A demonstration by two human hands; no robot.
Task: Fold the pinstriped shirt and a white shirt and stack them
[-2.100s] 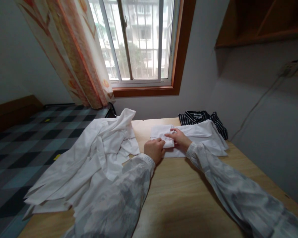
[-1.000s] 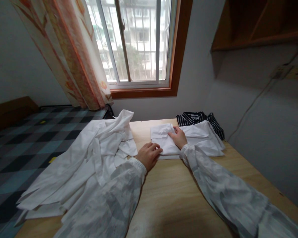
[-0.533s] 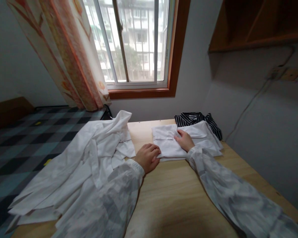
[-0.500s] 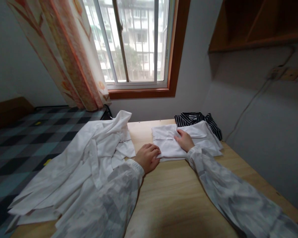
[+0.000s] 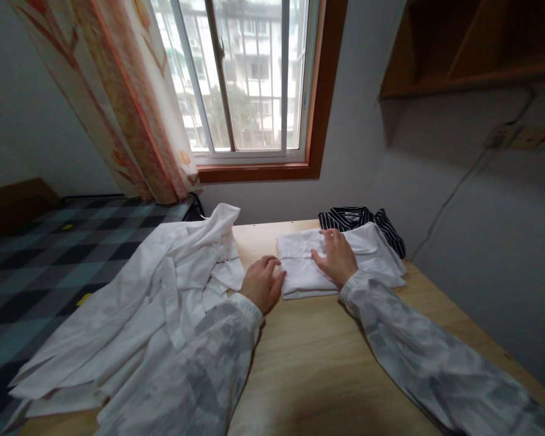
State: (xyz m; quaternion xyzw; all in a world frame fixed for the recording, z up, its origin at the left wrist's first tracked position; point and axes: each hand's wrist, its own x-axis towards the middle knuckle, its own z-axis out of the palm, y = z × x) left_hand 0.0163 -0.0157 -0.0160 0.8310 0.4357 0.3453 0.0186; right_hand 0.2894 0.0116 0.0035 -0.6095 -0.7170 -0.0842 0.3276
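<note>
A folded white garment (image 5: 302, 275), probably a shirt, lies flat on the wooden table (image 5: 309, 351). Over its middle is my right hand (image 5: 336, 257), thumb and fingers spread, holding nothing; whether it presses on the cloth I cannot tell. At the garment's left edge, my left hand (image 5: 264, 283) has its fingers apart and slightly bent, with the fingertips at or very close to the fabric. Behind the folded garment sits a black-and-white striped garment (image 5: 345, 217), partly covered. Left of my left hand, a loose heap of white clothes (image 5: 163, 297) spreads over the table.
A bed with a dark checked cover (image 5: 40, 266) adjoins the table on the left. Ahead are a window (image 5: 254, 79) and a patterned curtain (image 5: 140, 109). A wooden shelf (image 5: 463, 85) hangs at upper right, with a cable (image 5: 454, 194) running down the wall.
My right hand has opened from its bent-finger hold on the cloth and spread out. My left hand has shifted slightly left and its fingers have loosened. The garments look nearly unmoved.
</note>
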